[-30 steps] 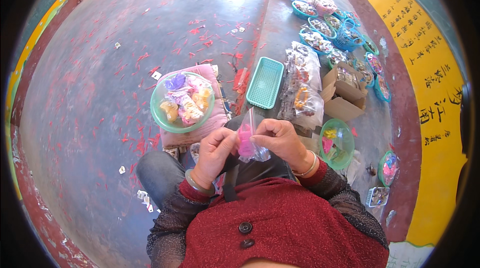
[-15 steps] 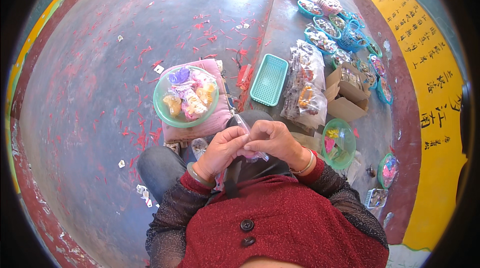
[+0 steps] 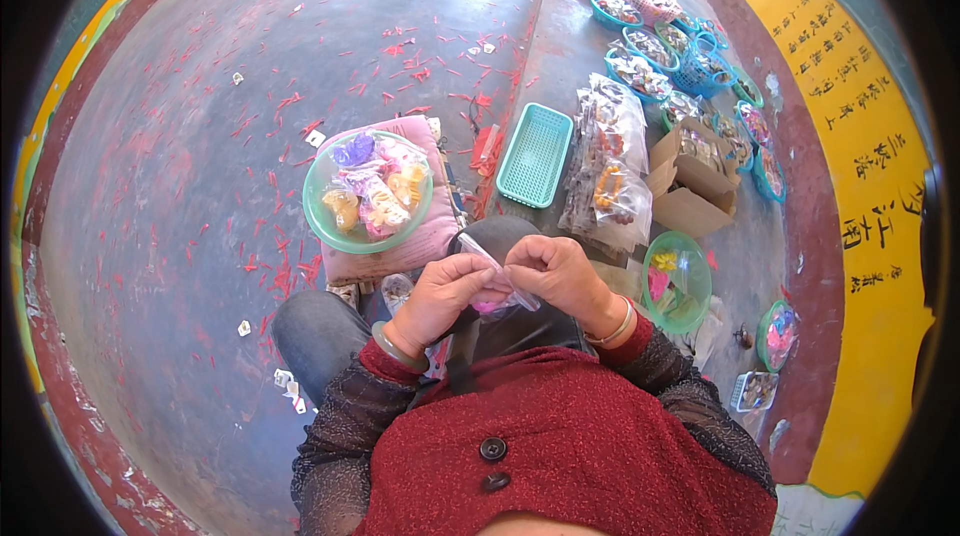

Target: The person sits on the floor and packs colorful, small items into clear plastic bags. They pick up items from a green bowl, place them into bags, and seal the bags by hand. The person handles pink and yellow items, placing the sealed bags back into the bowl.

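Above my lap, a small clear plastic bag (image 3: 478,250) with something pink in its lower part is between my two hands. My left hand (image 3: 448,298) is closed, thumb and fingers pinching the bag's left side. From the right, my right hand (image 3: 562,281) pinches the bag's edge with thumb and forefinger, its other fingers curled. The pink content is partly hidden by the fingers, and I cannot make out its kind. Just ahead to the left, a pale green bowl (image 3: 318,212) holds several bagged purple, pink and yellow pieces.
The bowl rests on a pink cushioned stool (image 3: 438,226). A green plastic basket (image 3: 536,158), stacked clear bags (image 3: 608,161), a cardboard box (image 3: 695,206) and a green bowl (image 3: 690,311) stand to the right. Several filled baskets (image 3: 640,76) line the far right. Red scraps (image 3: 290,281) litter the floor.
My right hand has shifted slightly right, widening the gap between my hands. More of the bag and its pink content shows between them.
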Available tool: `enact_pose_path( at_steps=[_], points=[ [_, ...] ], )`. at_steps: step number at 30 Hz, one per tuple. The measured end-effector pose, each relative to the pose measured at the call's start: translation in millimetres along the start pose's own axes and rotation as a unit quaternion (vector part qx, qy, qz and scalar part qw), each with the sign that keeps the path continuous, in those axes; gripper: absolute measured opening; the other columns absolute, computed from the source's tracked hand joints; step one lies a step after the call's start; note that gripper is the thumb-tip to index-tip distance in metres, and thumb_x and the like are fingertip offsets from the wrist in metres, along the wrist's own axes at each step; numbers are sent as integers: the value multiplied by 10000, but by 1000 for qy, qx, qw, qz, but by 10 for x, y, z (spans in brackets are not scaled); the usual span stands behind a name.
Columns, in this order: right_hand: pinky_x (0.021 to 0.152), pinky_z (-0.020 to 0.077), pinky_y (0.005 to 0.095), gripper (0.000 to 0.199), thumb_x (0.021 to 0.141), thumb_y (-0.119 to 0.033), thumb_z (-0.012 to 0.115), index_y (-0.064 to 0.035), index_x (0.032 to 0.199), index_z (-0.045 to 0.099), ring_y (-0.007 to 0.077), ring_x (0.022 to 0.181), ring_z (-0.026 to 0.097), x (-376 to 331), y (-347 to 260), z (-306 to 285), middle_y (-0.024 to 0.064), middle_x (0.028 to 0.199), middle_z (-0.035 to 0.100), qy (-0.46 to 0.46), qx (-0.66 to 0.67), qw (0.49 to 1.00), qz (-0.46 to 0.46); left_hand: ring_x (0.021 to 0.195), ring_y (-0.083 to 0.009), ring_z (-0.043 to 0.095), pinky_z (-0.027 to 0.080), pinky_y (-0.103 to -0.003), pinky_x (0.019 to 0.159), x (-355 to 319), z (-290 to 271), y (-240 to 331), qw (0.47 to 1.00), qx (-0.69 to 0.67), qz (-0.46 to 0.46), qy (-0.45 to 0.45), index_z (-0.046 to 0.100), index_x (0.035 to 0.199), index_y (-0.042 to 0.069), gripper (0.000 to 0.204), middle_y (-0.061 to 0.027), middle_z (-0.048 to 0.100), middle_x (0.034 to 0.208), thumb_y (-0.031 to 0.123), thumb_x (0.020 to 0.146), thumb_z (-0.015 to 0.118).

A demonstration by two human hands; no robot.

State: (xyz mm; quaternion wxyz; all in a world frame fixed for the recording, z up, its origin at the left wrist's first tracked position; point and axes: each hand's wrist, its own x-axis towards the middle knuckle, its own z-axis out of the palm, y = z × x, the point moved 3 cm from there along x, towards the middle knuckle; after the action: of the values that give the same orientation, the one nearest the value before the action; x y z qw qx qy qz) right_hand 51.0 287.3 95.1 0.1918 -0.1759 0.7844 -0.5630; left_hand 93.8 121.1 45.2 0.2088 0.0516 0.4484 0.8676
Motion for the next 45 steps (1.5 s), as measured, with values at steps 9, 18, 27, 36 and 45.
enact_pose_path(
  at_steps=[9, 18, 27, 36, 45],
  points=[
    [547, 441, 215, 122, 807, -120, 679, -1, 821, 655, 31, 624, 523, 1, -12, 47, 3, 662, 612, 2, -3, 1000, -9, 897, -127, 621, 507, -262, 825, 28, -30, -27, 999, 17, 21, 20, 576, 1041, -37, 166, -85, 647, 970, 89, 964, 500],
    [557, 450, 245, 136, 814, -113, 603, 12, 809, 657, 60, 615, 532, 24, 75, 18, 36, 645, 607, 21, -12, 1000, -8, 903, -126, 625, 506, -254, 812, -2, 42, 62, 996, 81, 26, 19, 581, 1031, -33, 156, -88, 653, 977, 72, 961, 489],
    [546, 454, 273, 114, 800, -102, 591, 3, 784, 635, 109, 580, 555, -11, -24, 49, 97, 637, 597, 81, -86, 992, -48, 892, -142, 637, 531, -277, 810, -19, 41, 64, 997, 70, 31, 12, 592, 1024, -31, 154, -90, 643, 970, 35, 951, 474],
    [579, 455, 350, 114, 839, -112, 606, -14, 793, 571, 290, 638, 576, 7, -38, 61, 145, 710, 563, 23, -119, 979, -165, 877, -145, 642, 535, -271, 796, -10, 77, 60, 998, 57, 37, 11, 578, 1004, -27, 137, -102, 643, 952, 34, 946, 470],
    [591, 458, 361, 137, 846, -103, 611, -13, 773, 536, 312, 647, 567, -3, -39, 133, 149, 713, 548, -2, -143, 962, -231, 680, -68, 577, 471, -199, 623, 6, 18, 6, 992, 122, -2, 22, 608, 929, 20, 167, -33, 631, 801, 171, 954, 541]
  ],
)
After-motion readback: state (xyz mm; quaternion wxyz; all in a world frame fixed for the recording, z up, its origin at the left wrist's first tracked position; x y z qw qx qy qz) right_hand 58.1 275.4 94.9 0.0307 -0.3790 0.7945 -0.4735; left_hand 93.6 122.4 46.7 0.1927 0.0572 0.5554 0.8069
